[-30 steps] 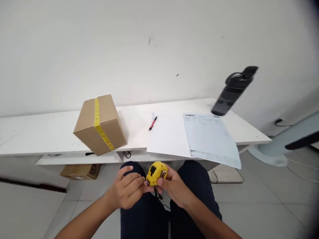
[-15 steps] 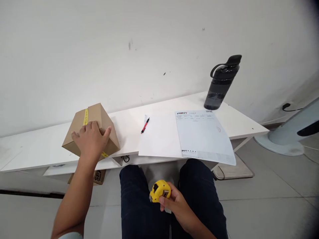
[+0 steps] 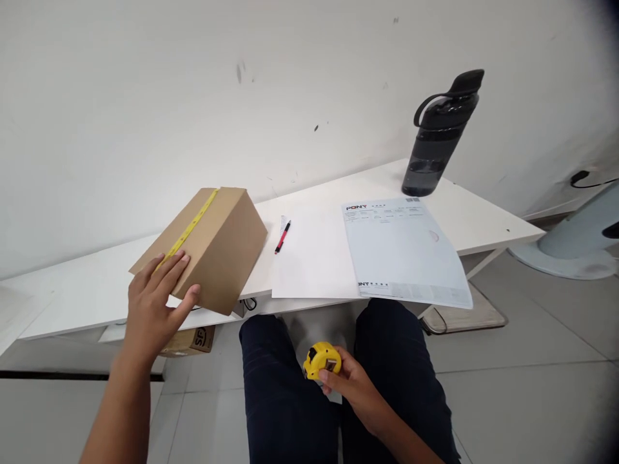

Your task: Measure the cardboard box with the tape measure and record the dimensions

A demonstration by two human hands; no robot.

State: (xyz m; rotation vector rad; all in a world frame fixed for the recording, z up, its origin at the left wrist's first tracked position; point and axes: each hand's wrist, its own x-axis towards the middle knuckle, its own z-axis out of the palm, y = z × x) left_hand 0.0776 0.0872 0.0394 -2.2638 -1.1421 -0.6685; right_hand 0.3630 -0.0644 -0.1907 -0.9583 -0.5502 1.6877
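Observation:
A brown cardboard box (image 3: 220, 248) sealed with yellow tape lies on the white table (image 3: 87, 283), turned at an angle. My left hand (image 3: 155, 303) grips its near left corner, fingers on top and thumb on the side. My right hand (image 3: 351, 385) rests over my lap and holds a yellow tape measure (image 3: 322, 360), fingers wrapped round it.
A red and black pen (image 3: 283, 236), a white sheet (image 3: 314, 258) and a printed form (image 3: 403, 248) lie on the table. A dark water bottle (image 3: 440, 138) stands at the back right. A second carton (image 3: 188, 340) sits under the table. A fan base (image 3: 575, 248) stands at the right.
My left hand left the tape measure, reached to the box and turned it round on the table. My right hand kept the tape measure over my lap.

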